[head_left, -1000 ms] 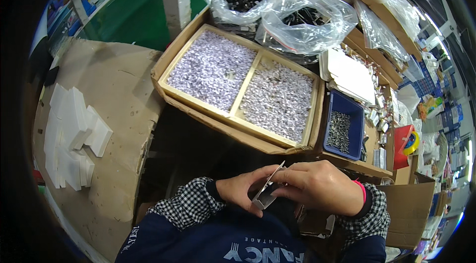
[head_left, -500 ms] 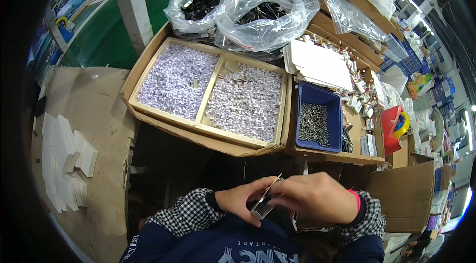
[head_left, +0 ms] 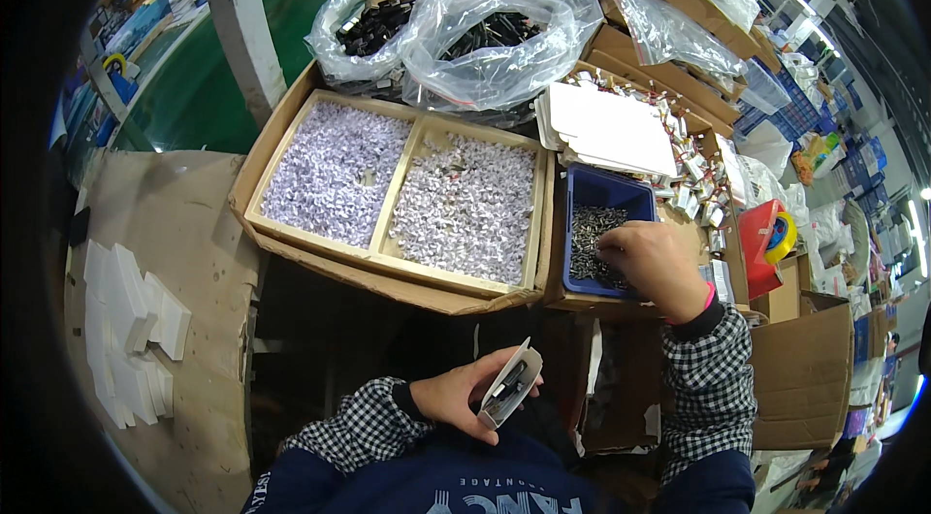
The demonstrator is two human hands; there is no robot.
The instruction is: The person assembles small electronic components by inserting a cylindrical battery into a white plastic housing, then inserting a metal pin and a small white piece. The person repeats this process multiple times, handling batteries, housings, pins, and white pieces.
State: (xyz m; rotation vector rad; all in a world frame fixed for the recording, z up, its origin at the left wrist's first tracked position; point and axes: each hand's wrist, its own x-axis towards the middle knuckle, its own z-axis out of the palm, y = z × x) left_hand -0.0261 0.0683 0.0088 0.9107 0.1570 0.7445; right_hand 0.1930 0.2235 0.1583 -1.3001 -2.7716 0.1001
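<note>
My left hand (head_left: 463, 398) grips a small, slim white box (head_left: 512, 383) in front of my chest. The box is tilted with its top side open, and dark pieces show inside it. Over to the right, my right hand (head_left: 650, 257) reaches down into a blue plastic bin (head_left: 609, 186). The bin holds many small, dark metallic pieces (head_left: 593, 223), like screws or pins. My right fingertips are drawn together among these pieces; what sits between them is hidden.
Left of the bin, a wooden tray (head_left: 373, 242) has two compartments of small white pieces. Clear plastic bags (head_left: 504, 63) of black parts stand behind it. White cards (head_left: 611, 126) lie beyond the bin. Flat white boxes (head_left: 124, 320) rest on cardboard at left. A yellow tape roll (head_left: 782, 240) is at right.
My right hand has left the white box and moved up and right into the blue bin. My left hand still holds the box, now turned so its open side shows.
</note>
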